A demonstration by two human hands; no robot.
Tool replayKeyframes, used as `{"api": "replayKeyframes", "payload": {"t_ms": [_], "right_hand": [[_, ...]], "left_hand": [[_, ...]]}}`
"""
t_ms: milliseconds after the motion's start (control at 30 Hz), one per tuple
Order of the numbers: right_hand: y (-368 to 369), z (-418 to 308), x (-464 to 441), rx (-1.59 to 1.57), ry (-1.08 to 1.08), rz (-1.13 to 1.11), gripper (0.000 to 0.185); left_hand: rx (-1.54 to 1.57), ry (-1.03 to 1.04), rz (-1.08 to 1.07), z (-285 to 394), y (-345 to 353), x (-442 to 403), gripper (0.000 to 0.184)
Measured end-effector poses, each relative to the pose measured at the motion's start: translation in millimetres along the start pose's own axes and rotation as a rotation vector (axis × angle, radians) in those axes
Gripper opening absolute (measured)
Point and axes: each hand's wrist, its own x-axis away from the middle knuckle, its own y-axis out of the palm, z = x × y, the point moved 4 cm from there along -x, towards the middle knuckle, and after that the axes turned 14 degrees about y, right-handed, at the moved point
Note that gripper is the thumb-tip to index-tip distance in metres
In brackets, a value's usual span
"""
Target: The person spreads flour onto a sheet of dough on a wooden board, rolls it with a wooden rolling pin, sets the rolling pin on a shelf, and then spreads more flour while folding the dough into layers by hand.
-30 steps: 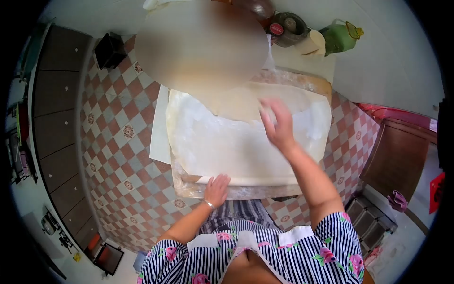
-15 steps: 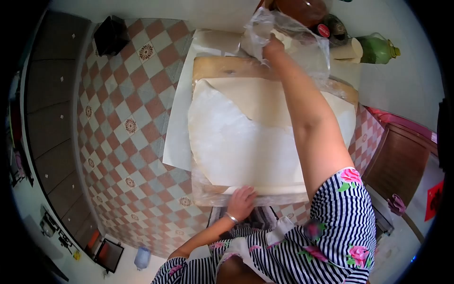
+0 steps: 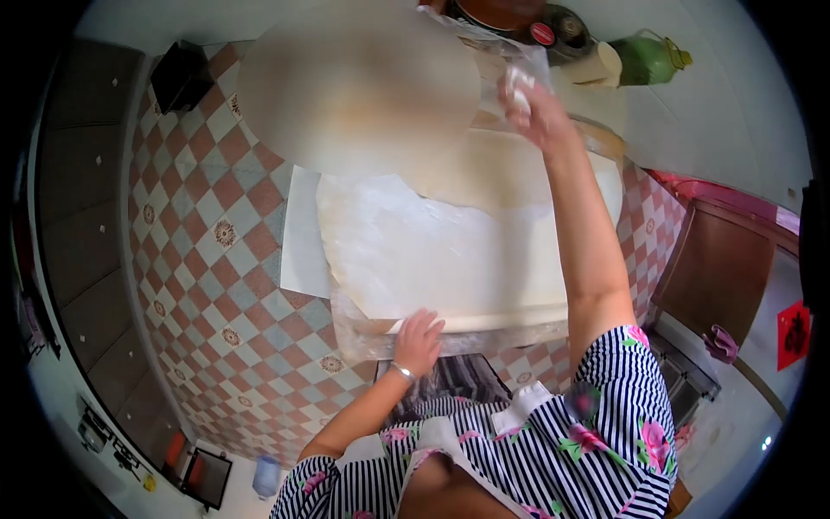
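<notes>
I saw: right hand (image 3: 538,112) pulled back from plastic bag (image 3: 530,59), upper right, curled round white powder (image 3: 519,86), likely dusting flour | left hand (image 3: 419,342) rested, fingers slightly spread, at dough sheet's (image 3: 450,251) lower edge, centre-frame

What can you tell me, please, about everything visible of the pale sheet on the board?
The dough-like sheet is broad, thin and pale, with white, powdery patches. It lies flat across the wooden board, and its far part shows a creamier layer with an uneven edge. Along its near side runs a roll-like band, the left hand touching its left end. The right arm passes in front of its right part, and a blur hides its far left corner.
</notes>
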Motion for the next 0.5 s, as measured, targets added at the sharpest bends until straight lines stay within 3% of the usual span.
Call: {"api": "replayKeyframes", "payload": {"t_ms": [133, 200, 233, 333, 367, 467, 500], "right_hand": [[2.9, 79.9, 104.2, 0.172, 0.143, 0.003, 0.018], [-8.1, 138.7, 140.3, 0.302, 0.256, 0.295, 0.020], [-23.2, 165.5, 149.0, 0.437, 0.266, 0.270, 0.025], [-53.5, 199.5, 180.2, 1.094, -0.353, 0.662, 0.033], [-73.3, 219.8, 181.8, 1.092, -0.296, 0.792, 0.054], [-59.6, 259.8, 164.4, 1.400, -0.208, 1.068, 0.071], [-44.7, 278.3, 152.0, 1.408, -0.147, 0.936, 0.077]], "left_hand": [[-0.032, -0.018, 0.025, -0.2, 6.0, 0.2, 0.051], [-0.051, -0.041, 0.056, 1.0, 4.1, -3.2, 0.051], [-0.065, -0.062, 0.065, 2.2, 3.7, -3.9, 0.050], [-0.097, -0.102, 0.099, 8.1, 2.2, -3.1, 0.050], [-0.108, -0.111, 0.115, 9.9, 2.5, -3.2, 0.049], [-0.133, -0.148, 0.128, 16.6, 4.6, -1.8, 0.048], [-0.139, -0.163, 0.128, 19.1, 7.1, -0.5, 0.048]]}}
